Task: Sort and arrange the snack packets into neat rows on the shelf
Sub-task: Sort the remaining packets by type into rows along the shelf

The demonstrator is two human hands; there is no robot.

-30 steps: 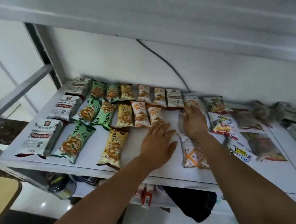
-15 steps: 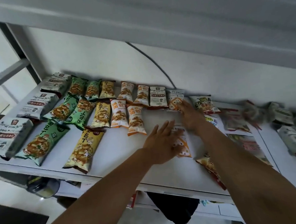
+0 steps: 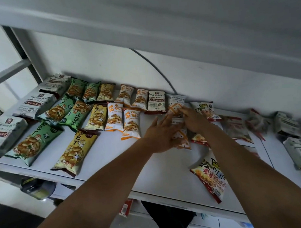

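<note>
left hand (image 3: 159, 134), fingers straight, presses an orange-patterned packet (image 3: 181, 141) onto the shelf (image 3: 113, 160); right hand (image 3: 195, 119) touches the back-row packet (image 3: 176, 102), grip unclear, likely to line both up.

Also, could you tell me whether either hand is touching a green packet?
No, the left hand and the right hand are both on white packets with orange diamond marks.

glossy plastic snack pkts (image 3: 131, 122), smooth matt shelf (image 3: 107, 162)
</note>
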